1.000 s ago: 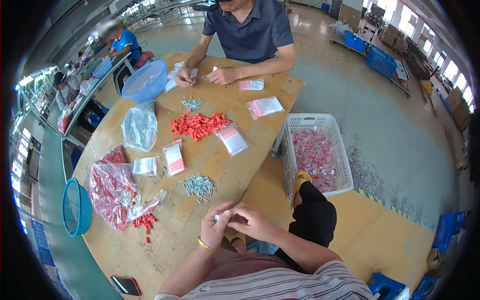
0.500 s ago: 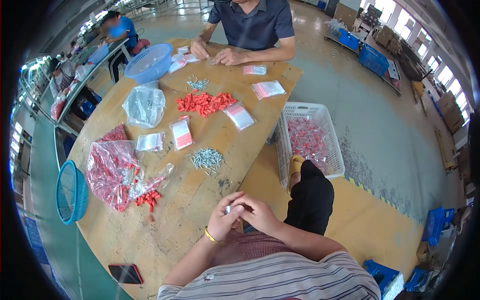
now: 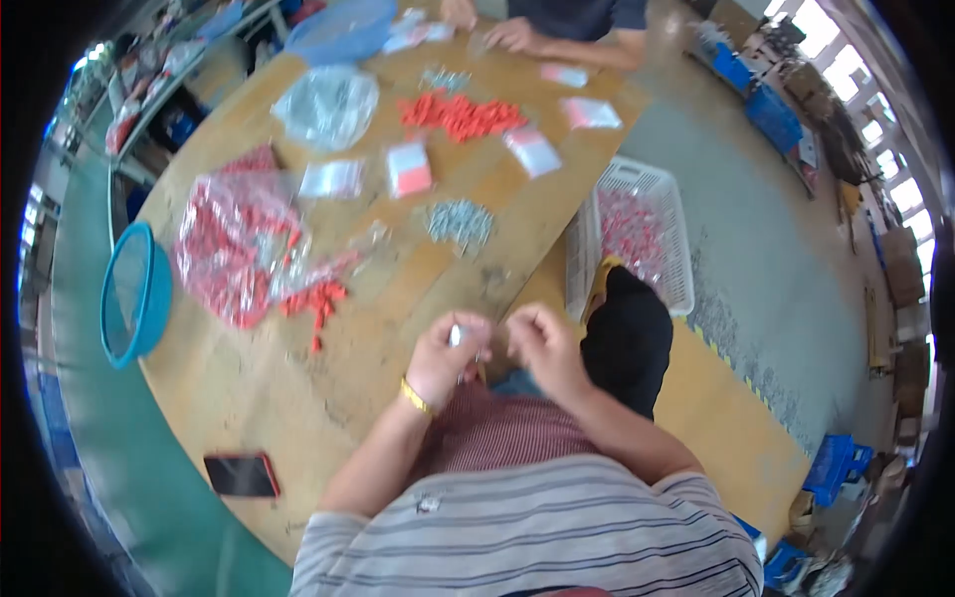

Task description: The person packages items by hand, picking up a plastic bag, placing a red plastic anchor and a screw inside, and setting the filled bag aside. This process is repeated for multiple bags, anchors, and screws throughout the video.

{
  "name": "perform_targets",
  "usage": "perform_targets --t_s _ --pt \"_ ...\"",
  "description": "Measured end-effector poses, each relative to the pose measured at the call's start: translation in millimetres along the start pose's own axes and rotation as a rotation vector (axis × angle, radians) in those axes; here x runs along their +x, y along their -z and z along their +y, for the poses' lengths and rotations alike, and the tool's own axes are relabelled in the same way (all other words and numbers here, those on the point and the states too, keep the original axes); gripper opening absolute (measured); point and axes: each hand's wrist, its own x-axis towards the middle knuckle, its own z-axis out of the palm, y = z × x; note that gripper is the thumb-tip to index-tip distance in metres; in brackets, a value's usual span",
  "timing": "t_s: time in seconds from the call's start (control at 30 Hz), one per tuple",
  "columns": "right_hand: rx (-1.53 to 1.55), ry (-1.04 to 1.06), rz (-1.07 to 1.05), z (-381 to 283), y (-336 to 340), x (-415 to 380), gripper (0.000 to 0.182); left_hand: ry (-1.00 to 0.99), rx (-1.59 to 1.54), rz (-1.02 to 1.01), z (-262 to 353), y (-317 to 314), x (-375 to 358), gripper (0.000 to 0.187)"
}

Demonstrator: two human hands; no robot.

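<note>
Tan wooden desk (image 3: 229,398) fills left and centre of frame. White plastic basket (image 3: 680,249) of red-and-clear items, right of centre. Clear plastic bag (image 3: 224,229) of red pieces, left of centre. Loose pile of small red pieces (image 3: 463,117), upper centre. Left hand (image 3: 445,358), lower centre, fingers closed round something; right hand (image 3: 547,353) just beside, not touching, fingers curled. Pile of grey metal screw-like parts (image 3: 460,222), above the hands. Smallest: shiny whitish piece (image 3: 457,336), in left hand. Change: hands were together half a second ago, now parted, so left alone seems to keep the piece. View also tipped down; person opposite (image 3: 587,15) cropped at top edge. Right hand blurred, can't tell if it grips anything. Piece mostly finger-covered, identity unclear.
</note>
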Motion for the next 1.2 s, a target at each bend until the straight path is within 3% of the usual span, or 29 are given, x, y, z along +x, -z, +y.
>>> perform_targets --t_s 0.1,0.2,0.3,0.37,0.57,0.67,0.77,0.9,1.0,1.1,1.2 --pt "0.040 -0.018 -0.092 -2 -1 10 0.018 0.001 -0.176 -0.032 -4 14 4 0.010" --pt "-0.229 0.115 -0.131 -15 9 28 0.021 0.021 -0.265 -0.109 3 20 9 0.008" --pt "-0.575 0.295 0.031 -14 63 107 0.026 0.077 -0.357 -0.177 13 26 9 0.007" --pt "-0.720 0.305 0.148 -14 116 172 0.031 0.095 -0.386 -0.250 9 34 12 0.008" --pt "-0.967 0.464 0.113 -23 229 341 0.037 0.138 -0.494 -0.413 6 48 21 0.005" --pt "-1.069 0.390 0.037 -43 235 385 0.042 0.148 -0.496 -0.436 9 49 23 0.005" --pt "-0.973 0.151 -0.233 -25 253 410 0.050 0.149 -0.569 -0.466 11 48 26 0.008" --pt "-1.372 0.059 -0.326 -41 247 398 0.060 0.148 -0.555 -0.461 14 48 27 0.009" --pt "-1.137 -0.243 -0.366 -44 259 382 0.052 0.143 -0.571 -0.457 15 46 28 0.010" --pt "-0.706 -0.079 -0.247 -40 260 343 0.043 0.132 -0.567 -0.421 16 44 27 0.012" --pt "-0.236 -0.250 -0.152 -40 250 315 0.036 0.143 -0.541 -0.416 17 45 26 0.012"
